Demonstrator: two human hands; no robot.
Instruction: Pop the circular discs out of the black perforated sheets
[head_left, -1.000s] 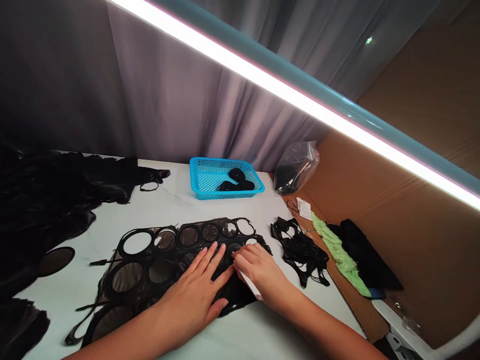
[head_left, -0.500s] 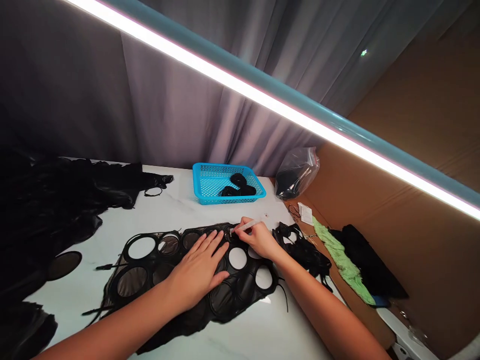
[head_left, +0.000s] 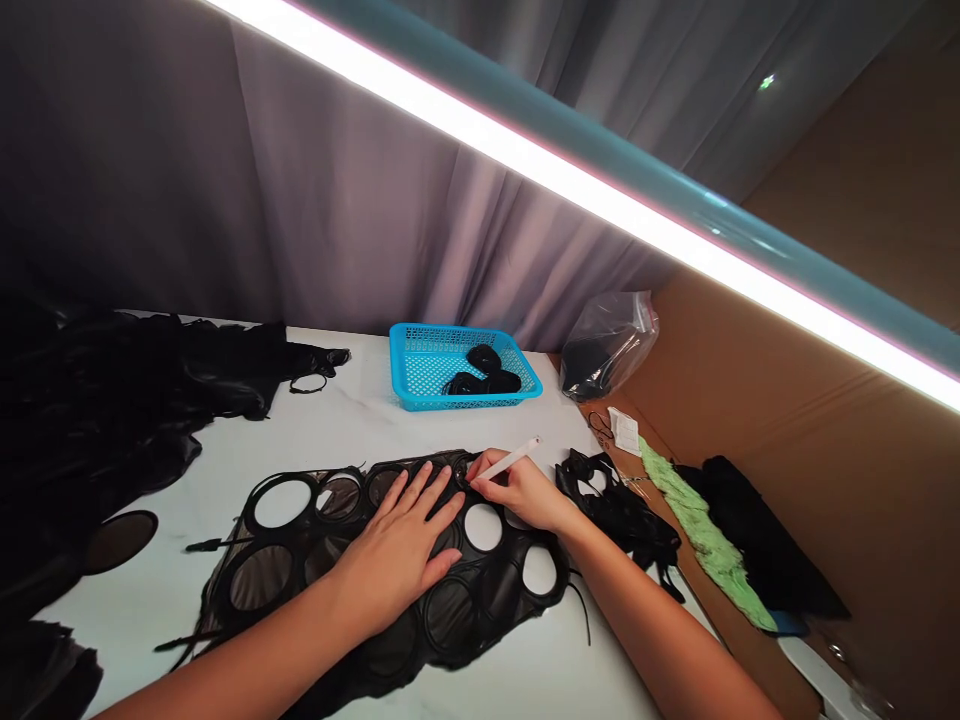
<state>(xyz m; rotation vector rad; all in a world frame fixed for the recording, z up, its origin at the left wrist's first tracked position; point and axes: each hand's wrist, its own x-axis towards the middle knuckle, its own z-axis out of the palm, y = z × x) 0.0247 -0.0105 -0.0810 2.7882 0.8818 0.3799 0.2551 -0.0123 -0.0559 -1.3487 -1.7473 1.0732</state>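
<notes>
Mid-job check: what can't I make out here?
All in the head view:
White tool: tip hidden by right hand.
Black sheet: partly covered by left hand and left forearm.
Bag: contents too dark to identify.
White tag: any print too small.
Black pile: cut off by left edge.

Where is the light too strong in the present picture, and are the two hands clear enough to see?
In the head view, the lamp tube is blown out to white; in the head view, the clear bag carries glare; in the head view, the left hand and right hand look fairly sharp, without obvious motion blur.
</notes>
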